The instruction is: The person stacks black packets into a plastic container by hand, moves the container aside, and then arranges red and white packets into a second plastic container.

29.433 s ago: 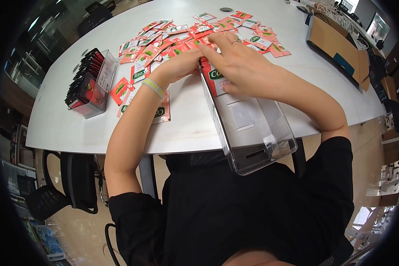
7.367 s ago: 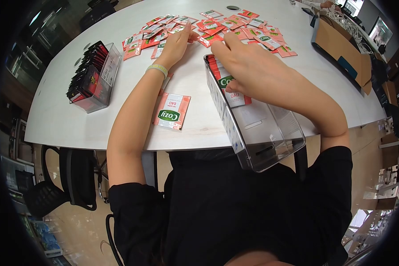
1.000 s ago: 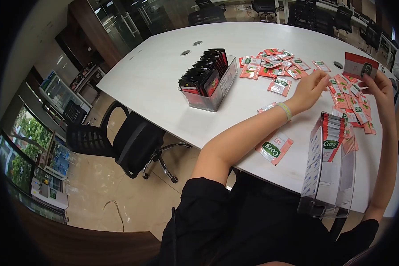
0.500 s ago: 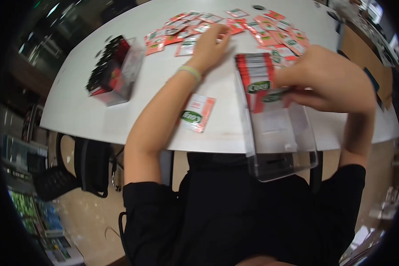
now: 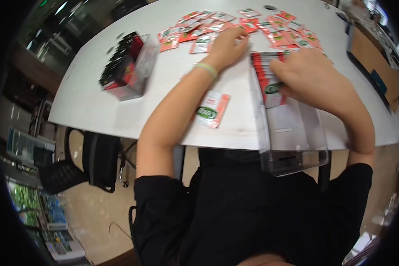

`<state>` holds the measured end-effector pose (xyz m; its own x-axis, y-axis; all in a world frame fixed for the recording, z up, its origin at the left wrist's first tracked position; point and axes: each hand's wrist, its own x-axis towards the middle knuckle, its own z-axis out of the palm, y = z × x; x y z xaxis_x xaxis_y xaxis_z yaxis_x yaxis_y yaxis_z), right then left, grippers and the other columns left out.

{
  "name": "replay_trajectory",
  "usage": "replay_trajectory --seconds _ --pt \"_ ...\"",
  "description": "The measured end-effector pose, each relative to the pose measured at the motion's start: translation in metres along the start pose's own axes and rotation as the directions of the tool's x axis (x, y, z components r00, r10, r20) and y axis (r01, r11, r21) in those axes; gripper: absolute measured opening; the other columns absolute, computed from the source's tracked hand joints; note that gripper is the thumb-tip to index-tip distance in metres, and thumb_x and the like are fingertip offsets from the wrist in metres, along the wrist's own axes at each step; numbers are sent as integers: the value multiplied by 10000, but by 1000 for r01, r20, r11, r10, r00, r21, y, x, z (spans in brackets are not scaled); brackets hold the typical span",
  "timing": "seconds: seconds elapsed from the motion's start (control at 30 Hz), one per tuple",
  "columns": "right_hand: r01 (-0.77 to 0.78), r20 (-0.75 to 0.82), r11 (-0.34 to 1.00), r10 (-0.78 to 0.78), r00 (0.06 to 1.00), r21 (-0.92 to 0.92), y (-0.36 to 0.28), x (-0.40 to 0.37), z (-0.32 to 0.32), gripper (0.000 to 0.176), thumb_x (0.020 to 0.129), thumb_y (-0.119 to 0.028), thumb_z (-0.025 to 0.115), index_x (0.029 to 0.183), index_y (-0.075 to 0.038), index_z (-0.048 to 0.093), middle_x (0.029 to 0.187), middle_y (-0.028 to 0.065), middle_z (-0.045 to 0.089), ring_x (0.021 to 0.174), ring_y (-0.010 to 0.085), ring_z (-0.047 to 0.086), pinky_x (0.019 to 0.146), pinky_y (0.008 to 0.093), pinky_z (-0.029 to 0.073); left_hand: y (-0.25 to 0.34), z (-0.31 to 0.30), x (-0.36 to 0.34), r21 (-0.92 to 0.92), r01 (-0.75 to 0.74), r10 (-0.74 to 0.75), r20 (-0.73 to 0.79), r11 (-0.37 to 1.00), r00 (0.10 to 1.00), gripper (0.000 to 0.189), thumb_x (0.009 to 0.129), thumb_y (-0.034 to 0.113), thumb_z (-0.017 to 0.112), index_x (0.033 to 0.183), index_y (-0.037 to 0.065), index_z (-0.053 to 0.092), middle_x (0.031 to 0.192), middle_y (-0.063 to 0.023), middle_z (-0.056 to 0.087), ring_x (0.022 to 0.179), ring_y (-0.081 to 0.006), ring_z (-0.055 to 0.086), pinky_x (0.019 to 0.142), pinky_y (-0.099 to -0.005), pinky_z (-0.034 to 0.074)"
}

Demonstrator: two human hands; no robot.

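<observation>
My right hand (image 5: pixel 312 77) reaches into a clear plastic box (image 5: pixel 297 128), thumb and fingers closed at the right edge of the front red-and-white sachet (image 5: pixel 274 98) with a green label. That sachet stands against a tight row of similar sachets (image 5: pixel 260 66) at the box's far end. My left hand (image 5: pixel 229 46), wearing a pale wristband, hovers or rests by the pile of sachets (image 5: pixel 190 31); its fingers are loosely bent, thumb apart, with nothing visible in them. One single sachet (image 5: pixel 213 109) lies flat beside my left forearm.
A second clear box (image 5: pixel 135 86), filled with black-and-red packets (image 5: pixel 122 62), stands on the left of the white table (image 5: pixel 88 84). More sachets (image 5: pixel 283 33) lie scattered at the back right. A cardboard box (image 5: pixel 372 62) is at the right edge, and a black chair (image 5: pixel 97 157) stands left.
My right hand has moved the sachet back against the row in the box. My left hand stays near the pile. The whole view has shifted slightly.
</observation>
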<state>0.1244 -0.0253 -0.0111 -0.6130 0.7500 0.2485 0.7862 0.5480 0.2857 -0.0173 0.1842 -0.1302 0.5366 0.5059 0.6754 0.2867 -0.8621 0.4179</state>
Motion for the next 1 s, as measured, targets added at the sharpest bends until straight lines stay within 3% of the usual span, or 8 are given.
replay_trajectory --seconds 0.37,0.47,0.53,0.57,0.67,0.73,0.87,1.0 --pt "-100 144 994 93 985 39 11 0 -10 202 631 -148 721 670 -7 582 612 138 578 641 278 604 608 366 460 10 -7 3 31 34 -35 37 999 999 185 843 192 567 923 35 626 906 -103 621 799 -207 611 654 -299 507" --pt "-98 50 993 94 994 71 27 -3 -16 272 677 -242 716 677 -17 564 610 136 560 658 278 589 621 374 446 8 -6 2 102 54 -57 29 993 998 188 831 199 565 901 37 629 875 -108 621 747 -226 604 628 -310 492" --pt "49 -222 997 -33 975 68 50 -2 -12 382 720 -343 699 657 -36 481 506 108 461 478 277 461 485 356 348 6 -4 2 127 55 -55 -5 990 999 186 828 201 567 896 40 630 878 -106 622 737 -228 603 626 -312 488" --pt "51 -220 997 -37 975 62 59 0 -13 382 720 -343 699 657 -36 481 506 108 461 478 277 461 485 356 348 5 -3 2 159 64 -59 -36 985 998 184 825 204 569 891 44 630 880 -103 623 727 -229 601 624 -313 484" --pt "-206 -160 957 240 958 206 84 9 -8 385 779 -306 647 627 -15 448 517 84 418 480 209 386 466 327 307 9 -4 2 191 108 -99 -51 976 994 214 817 206 567 932 29 607 937 -139 614 813 -276 596 720 -361 471" --pt "-279 -92 933 305 948 228 106 26 11 303 743 -276 650 654 -24 507 592 116 537 542 257 518 527 357 389 6 -1 1 219 112 -96 -81 969 992 240 814 211 567 965 27 594 967 -156 607 863 -295 590 764 -381 462" --pt "-296 -4 842 334 943 451 140 77 91 190 754 -155 623 858 -2 583 784 121 623 719 243 588 651 342 468 0 1 -5 302 177 -156 -93 937 983 355 785 242 584 1049 9 543 1007 -197 581 976 -343 548 839 -418 429" --pt "-116 -288 974 170 943 194 148 102 163 283 749 -136 609 1023 -65 628 917 134 637 879 292 598 818 394 473 0 -1 -2 276 192 -178 -75 942 981 414 759 247 602 1065 -17 513 1016 -229 574 968 -367 547 844 -434 427"
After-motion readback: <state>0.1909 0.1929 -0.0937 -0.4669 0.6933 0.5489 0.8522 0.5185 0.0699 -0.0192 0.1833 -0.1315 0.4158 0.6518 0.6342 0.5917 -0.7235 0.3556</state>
